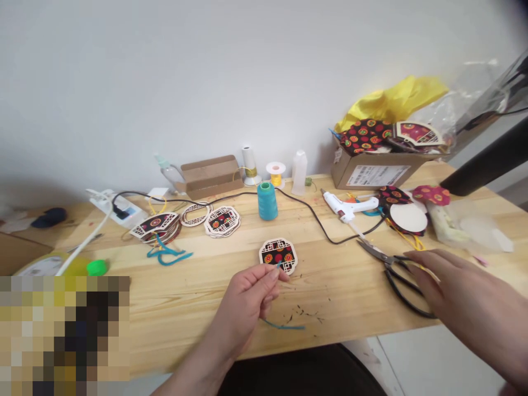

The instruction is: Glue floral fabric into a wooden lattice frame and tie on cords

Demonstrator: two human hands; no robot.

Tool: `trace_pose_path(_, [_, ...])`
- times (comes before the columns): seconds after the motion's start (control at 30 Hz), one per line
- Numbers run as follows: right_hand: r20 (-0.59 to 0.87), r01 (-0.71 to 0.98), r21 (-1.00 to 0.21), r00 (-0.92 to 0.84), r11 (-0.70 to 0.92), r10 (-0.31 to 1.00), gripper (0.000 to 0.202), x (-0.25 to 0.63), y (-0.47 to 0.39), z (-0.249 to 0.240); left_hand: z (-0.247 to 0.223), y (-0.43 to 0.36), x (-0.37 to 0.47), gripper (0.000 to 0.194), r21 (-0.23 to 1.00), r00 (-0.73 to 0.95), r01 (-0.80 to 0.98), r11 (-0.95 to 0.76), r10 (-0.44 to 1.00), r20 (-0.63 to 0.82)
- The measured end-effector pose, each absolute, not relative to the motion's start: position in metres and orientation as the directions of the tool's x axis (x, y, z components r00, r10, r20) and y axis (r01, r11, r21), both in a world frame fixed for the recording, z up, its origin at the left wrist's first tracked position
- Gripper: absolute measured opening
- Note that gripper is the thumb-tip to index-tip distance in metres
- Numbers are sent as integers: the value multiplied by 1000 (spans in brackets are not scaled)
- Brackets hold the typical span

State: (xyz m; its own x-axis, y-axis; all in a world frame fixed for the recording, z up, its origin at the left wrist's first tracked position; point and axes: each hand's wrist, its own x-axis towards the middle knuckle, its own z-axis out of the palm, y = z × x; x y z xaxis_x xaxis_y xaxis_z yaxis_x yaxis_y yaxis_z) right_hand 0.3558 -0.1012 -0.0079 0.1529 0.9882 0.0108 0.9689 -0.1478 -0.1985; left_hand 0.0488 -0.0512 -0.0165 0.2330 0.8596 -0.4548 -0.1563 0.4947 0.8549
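Observation:
My left hand (253, 294) is closed in a pinch on a thin teal cord (289, 328), whose tail hangs below the fist over the table. Just behind those fingers lies a wooden lattice-framed piece (278, 250) with dark floral fabric, partly covered by my fingertips. On the right, my right hand (454, 289) is closed around the handles of black-handled scissors (390, 264). Their blades point up and left, near the table surface. Some fingers of the right hand are hidden behind its back. A teal thread cone (268, 202) stands beyond the lattice piece.
A white glue gun (348, 206) lies at the right, its dark cable crossing the table. Fabric-covered pieces (406, 214) lie beside it. More lattice pieces (223, 220) and a power strip (124, 212) are at left. A full cardboard box (371, 168) stands at back right. Dark scraps (305, 314) lie near the front edge.

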Motion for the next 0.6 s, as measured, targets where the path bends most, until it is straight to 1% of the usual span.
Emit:
trace_pose_path(0.03, [7,977,-125,176,-174,984,21,360,-94,-12,-16,-51,48,28,854,233,-156,496,859,-456])
trace_pose_path(0.1, [-30,978,-46,203,-204,979,19,366,-87,-24,-16,-51,48,29,852,234,-155,500,857,-460])
trace_pose_path(0.17, [-67,980,-65,184,-188,981,19,371,-88,-36,-17,-51,48,29,850,227,-157,503,856,-465])
trace_pose_path(0.23, [-73,985,-74,152,-158,986,22,373,-91,-46,-18,-51,48,29,849,218,-163,503,858,-466])
trace_pose_path(0.37, [-56,991,0,130,-131,990,22,375,-92,-58,-18,-51,49,29,849,224,-173,499,859,-459])
trace_pose_path(0.47, [-49,991,22,130,-129,990,26,375,-92,-60,-18,-50,48,28,849,216,-176,498,861,-460])
trace_pose_path(0.53, [-54,991,1,137,-137,989,25,374,-94,-57,-17,-50,48,29,850,202,-174,498,863,-464])
trace_pose_path(0.6, [-88,983,-46,173,-177,981,17,372,-96,-50,-17,-50,48,30,850,191,-172,498,863,-468])
